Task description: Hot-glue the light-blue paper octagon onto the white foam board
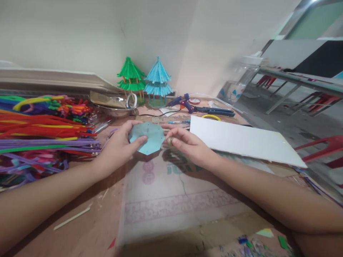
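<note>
My left hand [124, 142] grips a light blue many-sided piece of card [150, 141], thumb on top and fingers beneath. Small dark dots run near the card's edge. Close to the card's right edge, my right hand [189, 144] is closed in a pinch. A small dull brownish thing shows between its thumb and fingertips, too blurred to name. Both hands are above a printed whitish sheet [160, 185] on the table.
Bundles of coloured pipe cleaners [45, 125] lie at left. Behind stand a green tiered model [130, 75] and a blue one [158, 80], near a glue gun [184, 101], a metal bowl [115, 110] and a stapler [214, 110]. A white board [241, 139] lies at right.
</note>
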Tool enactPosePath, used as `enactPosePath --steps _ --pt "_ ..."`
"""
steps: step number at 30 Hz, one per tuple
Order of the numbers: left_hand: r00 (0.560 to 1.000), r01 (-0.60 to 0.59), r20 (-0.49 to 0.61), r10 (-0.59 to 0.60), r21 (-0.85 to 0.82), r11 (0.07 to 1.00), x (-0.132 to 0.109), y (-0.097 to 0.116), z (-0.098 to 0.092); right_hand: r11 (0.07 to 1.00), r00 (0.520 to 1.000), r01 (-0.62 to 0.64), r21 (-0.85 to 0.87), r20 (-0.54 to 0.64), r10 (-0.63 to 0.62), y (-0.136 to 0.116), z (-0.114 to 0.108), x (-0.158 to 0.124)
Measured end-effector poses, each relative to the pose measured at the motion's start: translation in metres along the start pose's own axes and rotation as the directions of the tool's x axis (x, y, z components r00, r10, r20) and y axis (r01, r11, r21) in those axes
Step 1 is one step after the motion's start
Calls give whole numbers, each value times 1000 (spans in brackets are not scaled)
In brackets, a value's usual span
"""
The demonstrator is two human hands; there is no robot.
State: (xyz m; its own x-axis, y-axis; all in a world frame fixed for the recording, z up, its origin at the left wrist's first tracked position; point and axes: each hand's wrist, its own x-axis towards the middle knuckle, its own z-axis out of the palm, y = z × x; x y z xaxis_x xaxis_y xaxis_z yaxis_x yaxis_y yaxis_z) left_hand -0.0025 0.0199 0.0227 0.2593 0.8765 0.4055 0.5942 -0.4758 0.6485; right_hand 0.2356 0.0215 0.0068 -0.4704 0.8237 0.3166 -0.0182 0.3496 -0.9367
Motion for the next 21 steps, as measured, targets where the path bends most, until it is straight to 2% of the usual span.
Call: enactPosePath --steps 2,4,5,7,9,11,13,15,16,18,19,20,21 --pt "999 -29 12 29 -3 1000 1 5 -2 998 990 -69 -15 124 70 -4 4 -2" --pt "992 -117 47 114 56 992 1 7 -4 992 980 -129 -8 148 129 -4 6 -2" --pt "987 -149 69 143 84 985 2 6 -3 991 985 -136 9 109 135 -2 7 -1" --pt "980 -160 140 139 156 975 4 0 0 992 993 -94 80 -68 99 4 5 4" --pt "961 -161 263 82 297 941 5 -9 7 986 964 -24 167 -258 68 11 2 10" --pt "923 -192 382 45 356 915 3 -13 15 973 935 15 229 -349 68 16 0 14" --pt "846 -268 533 20 392 880 -3 -3 21 969 931 24 246 -359 68 19 -1 16" --pt "755 -330 653 64 293 898 -10 17 22 973 932 35 228 -358 51 18 -2 16" --pt "688 -359 712 139 167 918 -13 30 21 975 929 44 218 -367 40 18 -2 15" --pt "465 -368 817 340 -171 914 -17 50 18 977 920 57 206 -390 29 16 -2 14" --pt "451 -355 804 388 -237 904 -16 56 18 976 917 58 208 -397 30 16 -3 14" --pt "545 -378 746 383 -188 906 -14 57 18 976 915 57 212 -401 34 16 -3 14" --pt "670 -407 657 345 -65 911 -10 55 19 975 914 54 217 -404 39 16 -4 14"
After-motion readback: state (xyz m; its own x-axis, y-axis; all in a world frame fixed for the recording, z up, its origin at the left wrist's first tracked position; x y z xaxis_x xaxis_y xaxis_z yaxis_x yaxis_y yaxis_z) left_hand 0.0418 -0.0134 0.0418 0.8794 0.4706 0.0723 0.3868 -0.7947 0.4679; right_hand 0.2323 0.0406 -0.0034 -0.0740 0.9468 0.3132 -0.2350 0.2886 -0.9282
